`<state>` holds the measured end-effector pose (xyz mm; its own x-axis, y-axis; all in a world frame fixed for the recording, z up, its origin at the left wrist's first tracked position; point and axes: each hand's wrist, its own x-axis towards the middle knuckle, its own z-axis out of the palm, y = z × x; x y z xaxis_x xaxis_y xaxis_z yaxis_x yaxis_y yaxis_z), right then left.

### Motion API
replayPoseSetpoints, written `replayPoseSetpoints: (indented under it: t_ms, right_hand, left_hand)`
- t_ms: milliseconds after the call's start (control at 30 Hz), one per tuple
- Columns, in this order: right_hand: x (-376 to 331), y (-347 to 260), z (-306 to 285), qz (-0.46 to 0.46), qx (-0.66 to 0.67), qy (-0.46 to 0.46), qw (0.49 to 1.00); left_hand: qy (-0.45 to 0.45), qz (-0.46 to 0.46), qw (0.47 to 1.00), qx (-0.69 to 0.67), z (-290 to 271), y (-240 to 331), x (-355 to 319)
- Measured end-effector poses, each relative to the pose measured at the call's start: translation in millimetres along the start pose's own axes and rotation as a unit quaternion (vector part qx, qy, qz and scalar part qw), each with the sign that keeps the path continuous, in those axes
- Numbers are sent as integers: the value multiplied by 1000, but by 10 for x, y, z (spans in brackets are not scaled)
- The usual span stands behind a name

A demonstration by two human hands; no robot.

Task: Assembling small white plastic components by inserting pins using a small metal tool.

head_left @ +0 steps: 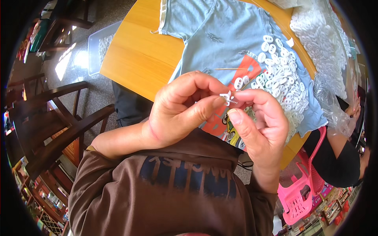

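Wooden table [134,59], blue shirt [220,35] | left hand [181,110], right hand [262,122] pinching small white piece [226,96]

- Bench [134,59]: smooth, glossy orange wood.
- Shirt [220,35]: matt pale-blue cloth.
- Clips [283,78]: smooth white plastic, slightly glossy; the same for the clip [226,97] between the fingers.
- Bag [334,110]: clear, crinkled, shiny plastic.
- Chair [59,118]: dark polished wood.
- Stool [303,185]: glossy pink plastic.
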<state>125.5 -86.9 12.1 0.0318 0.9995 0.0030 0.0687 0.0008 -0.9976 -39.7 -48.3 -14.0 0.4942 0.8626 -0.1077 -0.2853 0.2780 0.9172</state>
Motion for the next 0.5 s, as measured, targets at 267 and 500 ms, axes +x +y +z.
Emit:
replayPoseSetpoints:
  t_ms: [267, 500]
  right_hand:
    - [-111, -95, 57, 84, 70, 41, 993]
    - [-156, -132, 65, 176, 198, 19, 964]
  left_hand:
    - [-52, 336, 882, 325, -121, -37, 135]
    - [-52, 398, 846, 350, -112, -107, 84]
